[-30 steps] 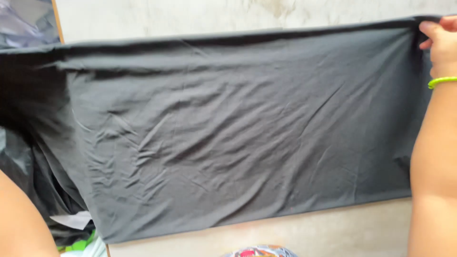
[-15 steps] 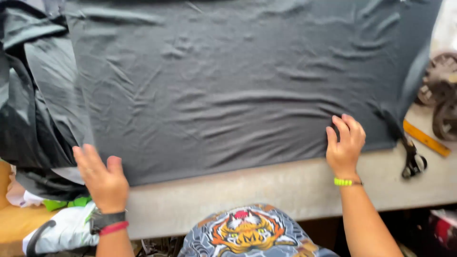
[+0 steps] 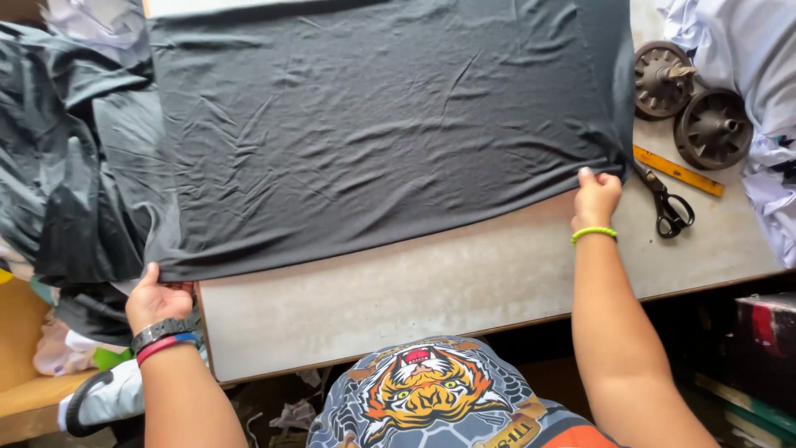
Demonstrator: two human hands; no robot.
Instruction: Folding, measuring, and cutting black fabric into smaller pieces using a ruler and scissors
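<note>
Currently mid-spread: left hand [image 3: 157, 300] and right hand [image 3: 595, 197] each pinch a near corner of the dark cloth [image 3: 381, 124], hands wide apart; next needs an even pull, keeping clear of the scissors [image 3: 666, 203] beside the cloth.

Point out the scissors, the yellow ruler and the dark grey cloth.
scissors [image 3: 668, 207]: head view, on the black handles.
yellow ruler [image 3: 678, 171]: head view, mid-length of the strip.
dark grey cloth [image 3: 381, 124]: head view, middle of the spread panel.

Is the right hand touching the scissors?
Apart. In the head view, the right hand pinches the dark cloth's corner, and bare table shows between it and the scissors.
</note>
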